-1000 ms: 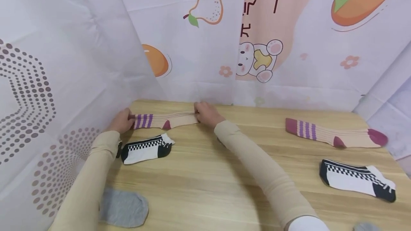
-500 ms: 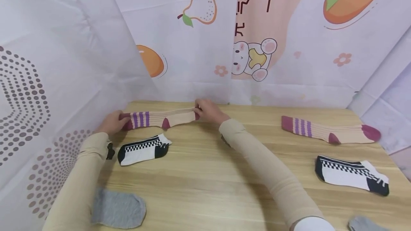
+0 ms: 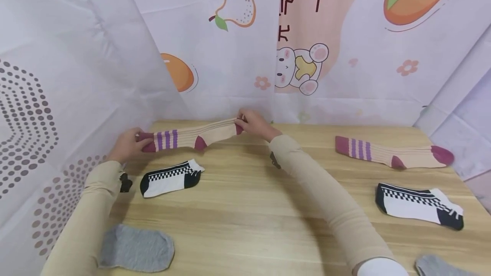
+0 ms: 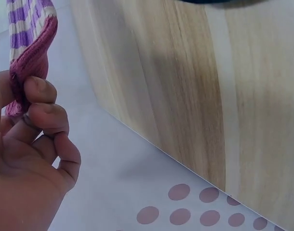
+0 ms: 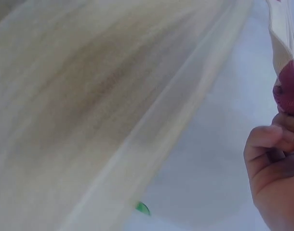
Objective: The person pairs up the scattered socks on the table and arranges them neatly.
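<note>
1. A lane of bare tabletop [image 3: 238, 216] runs between the left checkered sock [image 3: 168, 181] and the right sleeve [image 3: 331, 195].
2. The left striped sock [image 3: 186, 138] spans the back left, barring passage there.
3. White cloth [image 3: 192, 29] walls off back and sides.

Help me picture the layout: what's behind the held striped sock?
Behind the purple-striped sock show a strip of wood-grain tabletop and the fruit-print curtain. Whatever the sock covers can't be seen.
</note>
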Tool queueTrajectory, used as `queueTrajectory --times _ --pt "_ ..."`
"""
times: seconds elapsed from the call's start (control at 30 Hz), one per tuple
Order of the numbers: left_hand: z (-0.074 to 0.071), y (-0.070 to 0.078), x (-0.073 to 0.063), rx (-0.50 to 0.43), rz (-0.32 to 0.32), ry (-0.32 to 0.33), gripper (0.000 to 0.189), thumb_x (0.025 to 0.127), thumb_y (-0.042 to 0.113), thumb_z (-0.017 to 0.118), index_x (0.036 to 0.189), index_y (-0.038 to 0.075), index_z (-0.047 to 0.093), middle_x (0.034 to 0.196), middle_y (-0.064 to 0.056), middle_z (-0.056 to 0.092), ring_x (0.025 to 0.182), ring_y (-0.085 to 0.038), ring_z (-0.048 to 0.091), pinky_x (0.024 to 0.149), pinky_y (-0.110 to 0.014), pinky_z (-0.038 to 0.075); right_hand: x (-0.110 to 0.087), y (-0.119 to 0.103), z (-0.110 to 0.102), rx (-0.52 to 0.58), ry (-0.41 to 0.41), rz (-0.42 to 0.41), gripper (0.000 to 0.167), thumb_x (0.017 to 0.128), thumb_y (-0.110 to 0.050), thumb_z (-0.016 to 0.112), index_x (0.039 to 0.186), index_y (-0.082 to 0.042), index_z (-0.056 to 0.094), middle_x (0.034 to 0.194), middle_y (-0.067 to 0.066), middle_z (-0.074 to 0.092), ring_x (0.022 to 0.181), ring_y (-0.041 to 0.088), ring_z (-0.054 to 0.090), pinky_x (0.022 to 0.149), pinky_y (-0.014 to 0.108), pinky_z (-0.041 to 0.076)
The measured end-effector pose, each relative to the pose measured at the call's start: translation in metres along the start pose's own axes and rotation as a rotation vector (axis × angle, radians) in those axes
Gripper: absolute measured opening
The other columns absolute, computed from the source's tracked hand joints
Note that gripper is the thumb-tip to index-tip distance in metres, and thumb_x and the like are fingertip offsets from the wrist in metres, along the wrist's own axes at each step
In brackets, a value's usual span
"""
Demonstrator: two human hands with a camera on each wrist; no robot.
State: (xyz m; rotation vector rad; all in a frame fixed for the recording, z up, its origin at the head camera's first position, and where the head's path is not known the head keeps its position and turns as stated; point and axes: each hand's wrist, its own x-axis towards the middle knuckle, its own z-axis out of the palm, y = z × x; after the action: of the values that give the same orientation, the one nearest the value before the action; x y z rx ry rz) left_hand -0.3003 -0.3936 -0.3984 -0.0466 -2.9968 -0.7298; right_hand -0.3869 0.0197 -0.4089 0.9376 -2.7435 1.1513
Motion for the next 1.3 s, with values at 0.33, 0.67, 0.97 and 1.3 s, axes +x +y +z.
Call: queueTrajectory --times 0.33,0.67,0.97,1.3 --pt "0.003 0.005 0.002 -0.013 -0.048 -0.076 0.036 0.100 0.023 0.060 0.116 -0.010 0.054 0.117 -0.036 0.057 0.106 -0.046 0.058 0.086 -0.053 0.051 -0.013 0.010 -0.011 -0.009 0.007 0.048 0.016 0.097 -0.013 0.064 0.088 -0.001 0.060 0.081 0.011 0.061 0.076 0.019 0.053 0.064 0.027 0.042" --pt "0.002 0.012 -0.001 -0.016 0.001 -0.094 0.038 0.100 0.023 0.060 0.118 -0.010 0.054 0.120 -0.037 0.057 0.111 -0.051 0.057 0.089 -0.057 0.051 -0.027 0.010 -0.020 0.001 -0.025 0.053 0.017 0.099 -0.016 0.062 0.088 -0.004 0.057 0.083 0.010 0.063 0.074 0.018 0.057 0.061 0.025 0.047" --pt "0.005 0.022 -0.003 -0.025 0.009 -0.117 0.040 0.100 0.024 0.061 0.121 -0.009 0.054 0.122 -0.035 0.057 0.113 -0.051 0.057 0.090 -0.058 0.051 -0.041 0.014 -0.027 -0.003 -0.012 0.027 0.016 0.099 -0.016 0.062 0.088 -0.005 0.060 0.080 0.008 0.061 0.073 0.017 0.055 0.063 0.027 0.046" --pt "0.001 0.042 -0.012 -0.006 0.100 -0.116 0.025 0.097 0.017 0.065 0.108 -0.005 0.059 0.114 -0.032 0.063 0.105 -0.048 0.063 0.083 -0.053 0.054 -0.068 0.017 -0.035 -0.093 -0.029 -0.032 0.015 0.098 -0.014 0.064 0.086 -0.005 0.058 0.077 0.005 0.061 0.068 0.015 0.055 0.058 0.026 0.047"
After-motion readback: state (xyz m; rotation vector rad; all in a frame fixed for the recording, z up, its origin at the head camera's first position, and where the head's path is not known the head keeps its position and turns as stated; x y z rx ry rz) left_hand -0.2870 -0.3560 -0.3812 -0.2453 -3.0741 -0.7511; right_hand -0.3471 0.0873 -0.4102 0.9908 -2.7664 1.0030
